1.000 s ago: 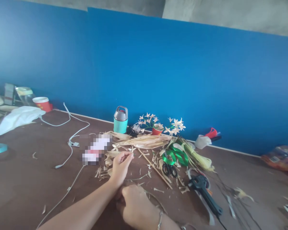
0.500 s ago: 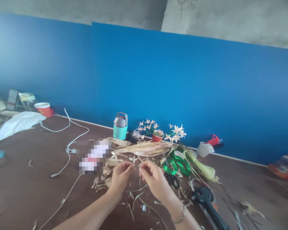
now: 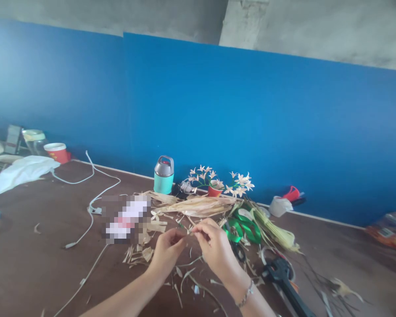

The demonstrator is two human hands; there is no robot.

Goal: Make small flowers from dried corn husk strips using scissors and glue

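My left hand (image 3: 166,250) and my right hand (image 3: 214,245) are raised close together over the brown table (image 3: 36,264). Both pinch a thin, pale strip with a small green bit (image 3: 185,228) between their fingertips. Under them lie scattered dry husk scraps (image 3: 141,254). A pile of dried corn husks (image 3: 198,205) lies just beyond the hands. Green ribbon (image 3: 246,224) and black scissors (image 3: 239,252) sit to the right of my right hand.
A teal flask (image 3: 163,175), a small red pot of husk flowers (image 3: 214,185) and a white cable (image 3: 92,202) lie farther back. A black glue gun (image 3: 284,281) is at the lower right. A red cup (image 3: 57,152) and white cloth (image 3: 20,171) sit far left.
My right hand rose from the table near my body and came up to the left hand. Both hands now pinch the thin strip together.
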